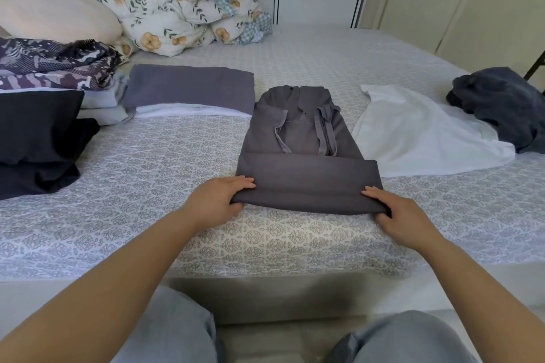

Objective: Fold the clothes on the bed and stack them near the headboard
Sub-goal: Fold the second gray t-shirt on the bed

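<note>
Both arms outstretched, left hand [216, 199] and right hand [405, 219] pinching, thumbs underneath

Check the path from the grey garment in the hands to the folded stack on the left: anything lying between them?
Nothing blocks it. Both hands, left and right, grip the grey garment at its near fold. Bare bedspread lies between it and the folded grey piece. The white cloth lies on the opposite side.
</note>
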